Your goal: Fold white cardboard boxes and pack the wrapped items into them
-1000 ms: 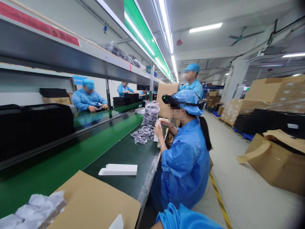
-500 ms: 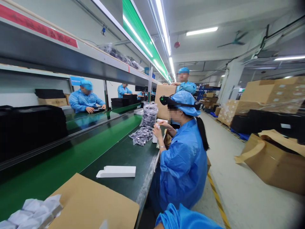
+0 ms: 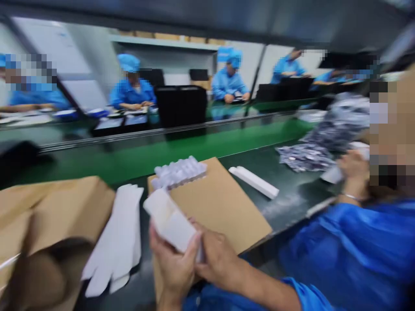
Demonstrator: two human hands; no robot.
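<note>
My left hand (image 3: 173,265) and my right hand (image 3: 218,258) are both closed round a small white carton (image 3: 168,219), held just above the table's near edge. The picture is smeared by motion. Behind the carton lies a brown cardboard sheet (image 3: 223,203) with a row of white wrapped packets (image 3: 180,170) on its far end. A stack of flat white cartons (image 3: 118,235) lies to the left of my hands.
An open brown box (image 3: 48,216) stands at the left. A long white carton (image 3: 254,182) lies on the dark table beyond the sheet. A person in blue (image 3: 356,233) sits close on my right beside a pile of small bags (image 3: 306,155). Other people work across the green belt (image 3: 194,147).
The view has swung from along the line down to the table. Both my hands have come into view, holding the white carton.
</note>
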